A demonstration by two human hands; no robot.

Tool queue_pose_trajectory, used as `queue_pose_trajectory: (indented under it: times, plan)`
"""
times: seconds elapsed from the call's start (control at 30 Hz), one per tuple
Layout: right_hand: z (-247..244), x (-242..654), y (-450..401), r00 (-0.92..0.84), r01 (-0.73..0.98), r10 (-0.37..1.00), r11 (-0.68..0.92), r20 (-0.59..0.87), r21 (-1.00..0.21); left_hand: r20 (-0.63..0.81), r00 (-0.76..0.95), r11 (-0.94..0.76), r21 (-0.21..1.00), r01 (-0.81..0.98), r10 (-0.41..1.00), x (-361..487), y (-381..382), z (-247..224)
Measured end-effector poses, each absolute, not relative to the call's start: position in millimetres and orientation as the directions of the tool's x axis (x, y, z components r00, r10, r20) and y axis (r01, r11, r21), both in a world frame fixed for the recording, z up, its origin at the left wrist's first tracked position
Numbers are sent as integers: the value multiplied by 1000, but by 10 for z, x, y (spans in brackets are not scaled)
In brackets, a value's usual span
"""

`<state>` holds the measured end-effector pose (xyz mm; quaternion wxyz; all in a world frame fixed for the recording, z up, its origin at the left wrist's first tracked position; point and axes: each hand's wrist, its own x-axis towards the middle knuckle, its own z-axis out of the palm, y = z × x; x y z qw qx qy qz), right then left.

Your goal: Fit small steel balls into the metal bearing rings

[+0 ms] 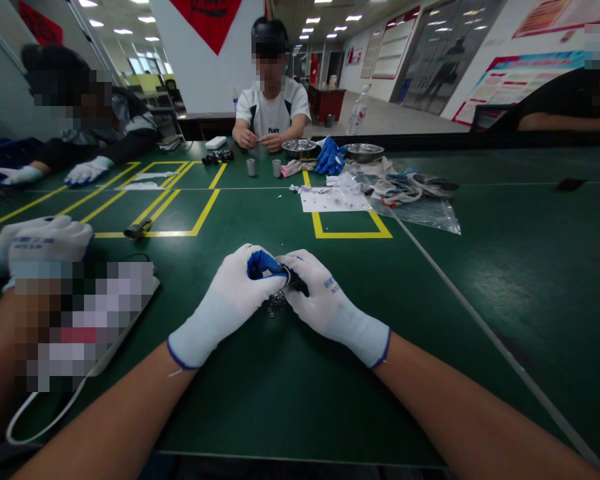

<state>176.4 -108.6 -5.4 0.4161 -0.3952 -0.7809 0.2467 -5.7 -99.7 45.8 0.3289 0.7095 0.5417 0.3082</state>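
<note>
Both my hands wear white knit gloves with blue palms and meet at the fingertips over the green table (240,400). My left hand (253,277) is closed, thumb and index finger pinched on a small round metal part (287,274), of which only a curved shiny edge shows. My right hand (310,287) is also closed, its fingers on the same part from the other side. Glove fingers hide most of it, so its exact kind cannot be told. Just beneath the fingertips lies a small pile of metal nuts or rings (276,305), partly covered by my right hand.
At left are a power strip (125,327) with a white cable, a co-worker's gloved hand (50,243) and a dark cylindrical tool (138,229). Farther back lie white paper (330,200), a plastic bag (440,217), blue gloves (330,159), metal bowls (364,152) and grey cups (251,167).
</note>
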Motion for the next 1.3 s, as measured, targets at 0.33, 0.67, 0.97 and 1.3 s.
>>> queue_pose_trajectory:
  times: [0.33,0.67,0.97,1.3]
  plan:
    - [-126,1769,-1040,-199,389,812,579,548,-716,222,225,-315,594,740,949,-181,-889,436]
    - [-130,1825,-977,-79,339,862,495,500,-800,21,711,-654,410,636,703,-253,-888,269]
    - [-137,1811,-992,-155,366,821,565,550,-739,51,693,-642,431,634,719,-284,-854,264]
    - [-103,1811,-1010,-187,380,826,560,532,-736,51,655,-621,381,685,754,-291,-817,240]
